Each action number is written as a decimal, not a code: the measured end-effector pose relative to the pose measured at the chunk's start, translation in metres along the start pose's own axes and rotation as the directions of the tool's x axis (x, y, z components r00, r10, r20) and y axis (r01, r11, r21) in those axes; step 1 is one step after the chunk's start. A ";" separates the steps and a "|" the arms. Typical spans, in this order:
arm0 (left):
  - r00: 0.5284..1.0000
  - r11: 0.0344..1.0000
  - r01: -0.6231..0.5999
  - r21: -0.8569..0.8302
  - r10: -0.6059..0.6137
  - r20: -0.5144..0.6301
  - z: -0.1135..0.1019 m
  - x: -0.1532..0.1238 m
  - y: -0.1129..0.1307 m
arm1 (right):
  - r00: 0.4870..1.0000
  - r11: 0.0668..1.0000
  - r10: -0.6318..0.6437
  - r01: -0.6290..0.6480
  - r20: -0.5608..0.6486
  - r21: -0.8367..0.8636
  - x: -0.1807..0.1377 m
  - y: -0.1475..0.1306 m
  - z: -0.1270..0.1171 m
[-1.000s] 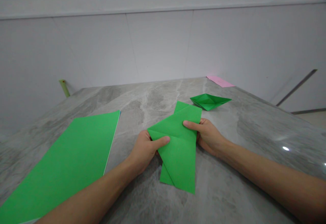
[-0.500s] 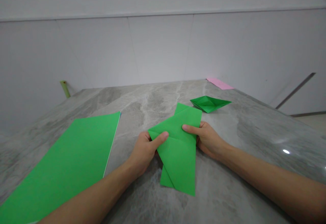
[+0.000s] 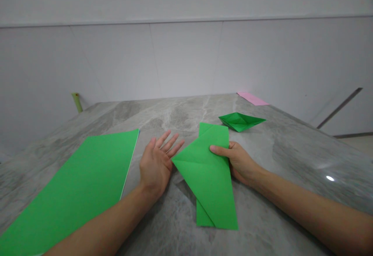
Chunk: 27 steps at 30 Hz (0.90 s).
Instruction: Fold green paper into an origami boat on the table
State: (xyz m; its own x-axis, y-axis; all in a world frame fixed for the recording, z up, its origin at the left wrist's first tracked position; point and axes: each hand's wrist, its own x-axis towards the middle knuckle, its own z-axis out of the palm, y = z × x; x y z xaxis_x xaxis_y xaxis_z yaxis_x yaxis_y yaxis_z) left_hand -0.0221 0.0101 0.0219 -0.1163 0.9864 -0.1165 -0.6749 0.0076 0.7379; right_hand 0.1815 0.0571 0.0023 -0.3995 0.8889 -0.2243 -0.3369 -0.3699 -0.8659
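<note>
A folded sheet of green paper (image 3: pixel 208 174) is held by its right edge in my right hand (image 3: pixel 237 159), thumb on top and fingers behind. Its left side comes to a point, and a second layer shows behind at the top and at the lower left. Close to that left point, my left hand (image 3: pixel 157 162) lies palm up with fingers spread, holding nothing. Beyond my right hand, a green paper boat (image 3: pixel 240 121) rests on the table.
To the left lies a stack of green paper (image 3: pixel 84 182) on the grey marbled table (image 3: pixel 169 116). A pink sheet (image 3: pixel 253 98) lies at the far right edge, by the white wall (image 3: pixel 186 58). A pale green object (image 3: pixel 77 101) stands beyond the far left edge.
My left hand has let go of the folded paper, turned palm up and spread its fingers to the left. The paper has turned slightly in my right hand, its lower end swinging right.
</note>
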 end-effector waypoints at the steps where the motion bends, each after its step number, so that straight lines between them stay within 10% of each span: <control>1: 1.000 1.000 -0.007 -0.029 0.007 0.010 0.001 0.000 0.001 | 1.000 1.000 -0.005 0.005 0.004 0.002 0.000 0.000 0.000; 27: 0.857 0.948 0.303 -0.100 -0.225 0.465 0.002 -0.008 -0.001 | 0.999 0.997 0.027 -0.029 -0.021 -0.072 -0.003 -0.004 -0.003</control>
State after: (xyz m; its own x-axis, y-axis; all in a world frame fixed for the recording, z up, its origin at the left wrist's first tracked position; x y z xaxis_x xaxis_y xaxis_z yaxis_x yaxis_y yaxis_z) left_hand -0.0190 0.0027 0.0236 0.3905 0.9196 0.0432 -0.7478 0.2895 0.5974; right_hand 0.1864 0.0570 0.0057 -0.3903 0.8841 -0.2570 -0.2634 -0.3747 -0.8889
